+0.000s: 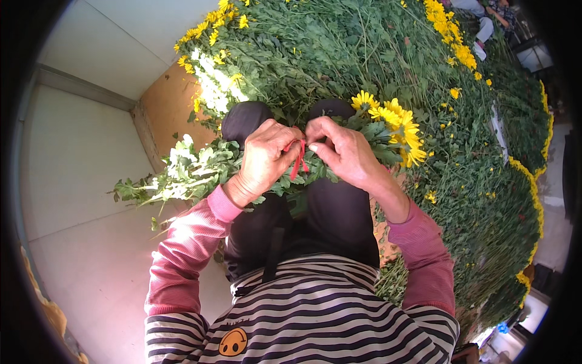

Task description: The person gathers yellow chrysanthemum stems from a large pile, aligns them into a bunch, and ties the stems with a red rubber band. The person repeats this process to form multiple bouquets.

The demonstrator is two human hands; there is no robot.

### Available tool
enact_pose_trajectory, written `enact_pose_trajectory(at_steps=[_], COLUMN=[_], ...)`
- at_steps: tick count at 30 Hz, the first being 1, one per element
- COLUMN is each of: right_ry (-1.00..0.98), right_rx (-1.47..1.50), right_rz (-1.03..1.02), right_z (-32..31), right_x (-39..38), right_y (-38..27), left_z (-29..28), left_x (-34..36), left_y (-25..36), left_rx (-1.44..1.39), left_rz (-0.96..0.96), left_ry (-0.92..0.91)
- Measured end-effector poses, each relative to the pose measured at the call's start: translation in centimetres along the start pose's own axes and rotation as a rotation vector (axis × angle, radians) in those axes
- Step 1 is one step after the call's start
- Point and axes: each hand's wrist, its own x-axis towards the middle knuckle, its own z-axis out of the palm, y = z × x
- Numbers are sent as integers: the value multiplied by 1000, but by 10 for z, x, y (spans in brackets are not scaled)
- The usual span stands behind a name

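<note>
A bunch of yellow chrysanthemums (397, 124) lies across my knees, its blooms to the right and its leafy stems (188, 170) stretching left. Around the middle of the bunch is a thin red tie (297, 162). My left hand (267, 155) is closed in a pinch on the red tie, with a loose end hanging below the fingers. Close beside it, my right hand (345, 151) pinches with thumb and forefinger at the same spot. What sits between those right fingertips is mostly hidden, though the red tie runs up to them.
Large heaps of cut chrysanthemums (339, 54) spread ahead and to the right, their yellow heads (451, 33) in rows along the edges. Pale wall panels (79, 151) stand on the left above brown floor (167, 109). Another person (482, 27) is partly visible at the far right.
</note>
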Motion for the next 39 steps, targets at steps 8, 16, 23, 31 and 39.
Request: enact_pose_trajectory(at_steps=[8,16,23,31,39], right_ry=[-71,87,-136,-116,80], right_rx=[156,-512,-657,-881,-532], right_rz=[135,-138,-388,-458,39], right_z=[-9,13,-11,-10,-163], right_x=[2,12,-17,-13,-42], right_y=[15,4,-56,-22,21], left_z=[3,-15,-14,-57,-180], left_x=[4,-58,-61,-63,-32], left_y=[6,12,33,31,-7], left_rx=[-1,146,255,483,764], left_rz=[43,212,156,-41,-130], left_ry=[31,-168,-62,-237,74])
